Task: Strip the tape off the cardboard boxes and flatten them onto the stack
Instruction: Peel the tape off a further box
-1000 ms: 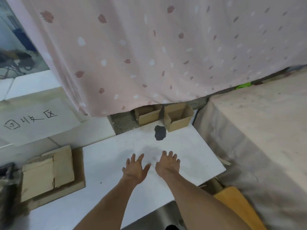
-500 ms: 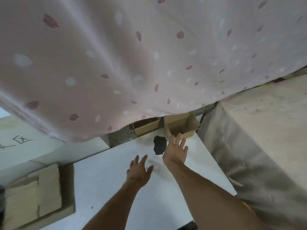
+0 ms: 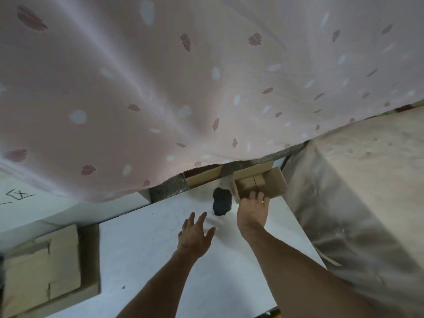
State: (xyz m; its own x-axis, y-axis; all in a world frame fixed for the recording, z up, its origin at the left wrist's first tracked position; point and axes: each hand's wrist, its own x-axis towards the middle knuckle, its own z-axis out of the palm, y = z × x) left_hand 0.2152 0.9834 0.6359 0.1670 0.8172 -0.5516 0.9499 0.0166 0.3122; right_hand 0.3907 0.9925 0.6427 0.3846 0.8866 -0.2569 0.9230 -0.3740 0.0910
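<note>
Two small open cardboard boxes stand at the far edge of the white table (image 3: 146,253), half under a hanging pink cloth: the left box (image 3: 203,178) and the right box (image 3: 274,183). My right hand (image 3: 252,212) reaches forward, and its fingertips touch the near wall of the right box. My left hand (image 3: 195,235) hovers over the table with fingers spread and holds nothing. The stack of flattened cardboard (image 3: 39,267) lies at the left edge of the table.
The pink patterned cloth (image 3: 183,88) hangs low and fills the upper view, hiding the boxes' far sides. A dark patch (image 3: 221,201) marks the table between my hands and the boxes. A cloth-covered surface (image 3: 358,191) stands close on the right.
My right hand has stretched forward from the table middle to the right box. My left hand has lifted and moved forward a little. The view has moved in under the cloth.
</note>
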